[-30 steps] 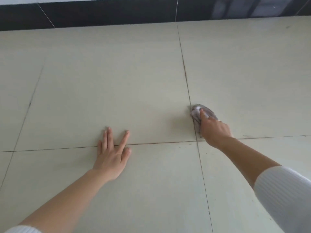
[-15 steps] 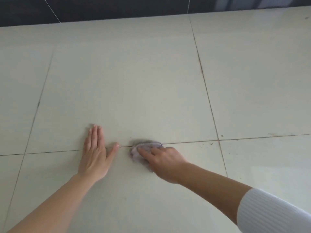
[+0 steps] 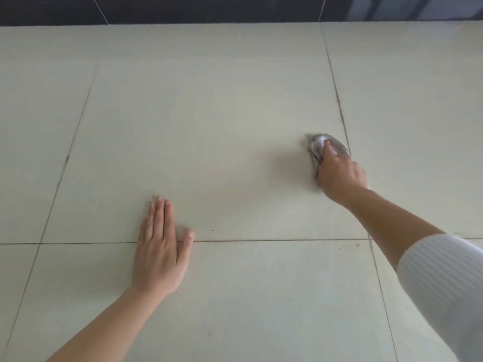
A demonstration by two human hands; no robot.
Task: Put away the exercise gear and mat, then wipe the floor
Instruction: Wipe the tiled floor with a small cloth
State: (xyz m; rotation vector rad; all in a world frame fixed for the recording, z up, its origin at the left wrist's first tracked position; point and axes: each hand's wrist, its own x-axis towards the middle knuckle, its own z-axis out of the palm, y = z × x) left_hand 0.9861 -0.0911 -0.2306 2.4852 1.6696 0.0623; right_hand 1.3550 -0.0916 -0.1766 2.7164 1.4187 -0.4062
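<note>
- Right hand far out, grip curled round a bunched cloth and pressing it onto the floor, just left of a dark grout line.
- Left hand flat on the tile, fingers straight, holding nothing; probably a prop for body weight.
- No gear or mat in view; wiping judged under way; no telling wiped tiles from unwiped.
- Risk of the left palm slipping on damp tile, given the long lean toward the right.
- Risk of missing the specks by the tile joint under the right forearm, well short of the cloth.
- Risk of smearing dirt rather than lifting it, with so small a wad and so little face on the tile.
- Risk of the cloth edge snagging on the grout line and pulling loose from the grip.
</note>
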